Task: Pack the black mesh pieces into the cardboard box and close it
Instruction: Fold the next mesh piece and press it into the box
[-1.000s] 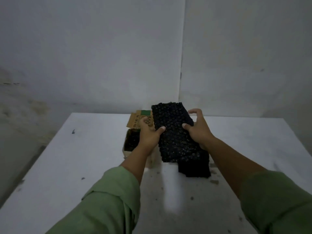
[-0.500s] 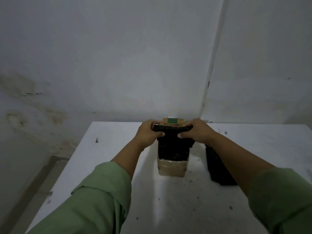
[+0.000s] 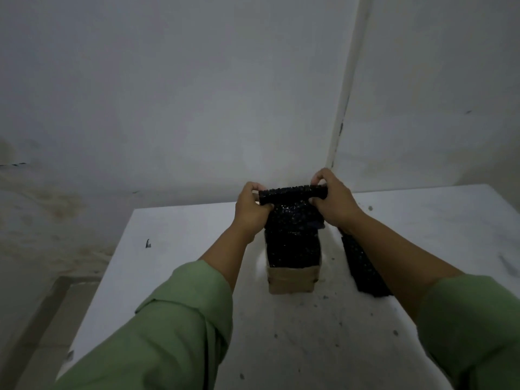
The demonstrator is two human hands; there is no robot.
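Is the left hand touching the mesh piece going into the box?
Touching. Head view: the left hand wraps its fingers over the top left end of the mesh piece.

box [image 3: 291, 282] interior hidden, sleeves [image 3: 180, 319] cut off

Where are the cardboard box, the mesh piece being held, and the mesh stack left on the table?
cardboard box [image 3: 291, 281], head view, front wall.
held mesh piece [image 3: 292, 235], head view, its face.
mesh stack [image 3: 363, 266], head view, top surface.
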